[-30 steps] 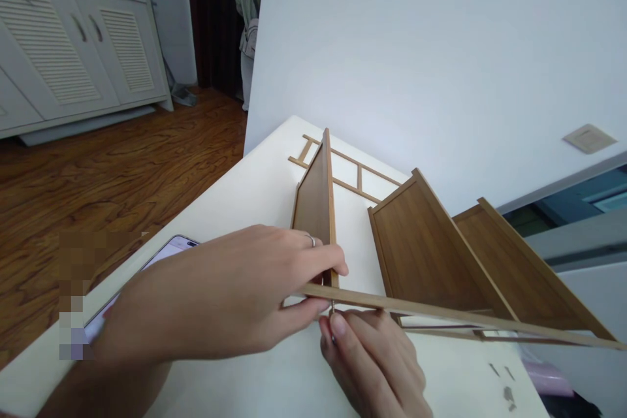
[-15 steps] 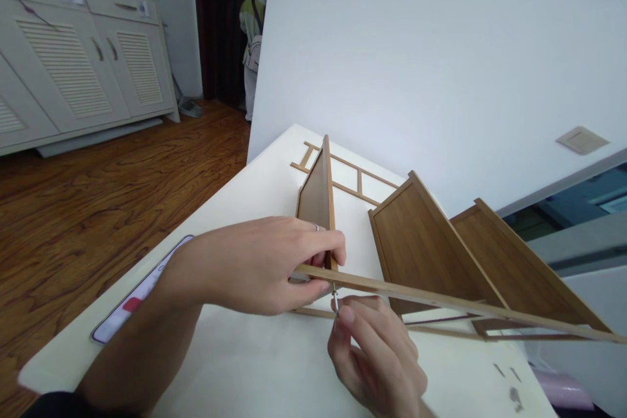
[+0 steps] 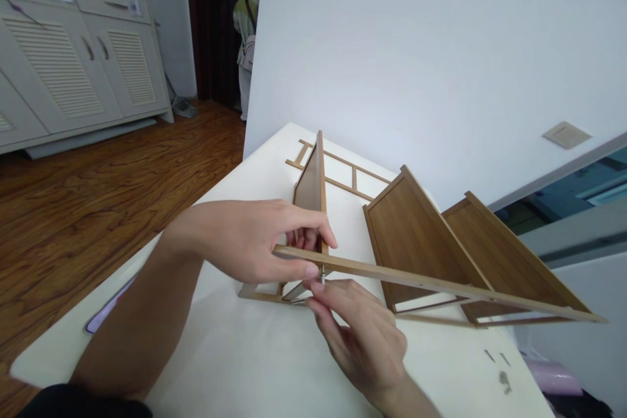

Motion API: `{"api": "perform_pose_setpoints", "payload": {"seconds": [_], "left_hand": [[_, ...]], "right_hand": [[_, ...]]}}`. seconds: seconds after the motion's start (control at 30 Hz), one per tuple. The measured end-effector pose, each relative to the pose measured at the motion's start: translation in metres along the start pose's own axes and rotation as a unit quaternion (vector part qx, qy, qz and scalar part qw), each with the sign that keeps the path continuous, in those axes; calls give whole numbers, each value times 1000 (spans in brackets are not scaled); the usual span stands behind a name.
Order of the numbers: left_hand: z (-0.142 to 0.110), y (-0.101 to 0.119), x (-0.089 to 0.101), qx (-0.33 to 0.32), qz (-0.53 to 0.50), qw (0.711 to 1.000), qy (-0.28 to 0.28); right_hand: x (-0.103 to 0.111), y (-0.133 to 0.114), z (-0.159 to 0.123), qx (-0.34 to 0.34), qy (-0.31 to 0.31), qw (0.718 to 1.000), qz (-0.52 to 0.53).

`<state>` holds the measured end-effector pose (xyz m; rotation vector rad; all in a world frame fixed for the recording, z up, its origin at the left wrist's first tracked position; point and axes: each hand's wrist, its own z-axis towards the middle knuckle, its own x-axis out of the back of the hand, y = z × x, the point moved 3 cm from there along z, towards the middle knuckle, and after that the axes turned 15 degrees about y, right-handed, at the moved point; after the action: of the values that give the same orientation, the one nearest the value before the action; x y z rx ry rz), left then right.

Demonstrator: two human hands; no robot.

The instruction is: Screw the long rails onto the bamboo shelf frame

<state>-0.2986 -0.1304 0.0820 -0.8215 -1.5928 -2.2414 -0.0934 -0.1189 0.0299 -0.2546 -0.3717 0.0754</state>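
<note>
My left hand (image 3: 255, 238) is closed around the end of a narrow wooden rail (image 3: 392, 273) and the edge of an upright wooden panel (image 3: 312, 183), pressing the two together. A small metal screw (image 3: 322, 272) sticks out from the near side of the rail at this joint. Just below it, my right hand (image 3: 360, 333) pinches a thin metal tool, apparently a hex key (image 3: 298, 302), its fingertips at the screw. Two more wooden panels (image 3: 426, 235) stand along the same rail to the right.
A wooden ladder-like frame (image 3: 353, 176) lies on the white table (image 3: 235, 366) behind the panels. Loose screws (image 3: 497, 358) lie at the right, with a phone (image 3: 105, 310) under my left forearm. A white cabinet (image 3: 83, 59) stands left; a person (image 3: 246, 46) is by the doorway.
My right hand has moved up and left, closer to the rail, and turned the metal tool. My left hand still grips the joint. The view has shifted slightly.
</note>
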Motion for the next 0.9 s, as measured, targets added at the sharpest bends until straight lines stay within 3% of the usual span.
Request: {"api": "perform_pose_setpoints", "payload": {"seconds": [0.27,0.63,0.9], "left_hand": [[2,-5,5,-13,11,1000,-1],[5,-4,5,-4,26,1000,4],[6,-6,4,13,35,999,13]], "right_hand": [[-3,-3,2,42,2,998,-47],[-12,-6,8,129,81,975,-160],[-12,-7,15,117,77,976,-168]]}}
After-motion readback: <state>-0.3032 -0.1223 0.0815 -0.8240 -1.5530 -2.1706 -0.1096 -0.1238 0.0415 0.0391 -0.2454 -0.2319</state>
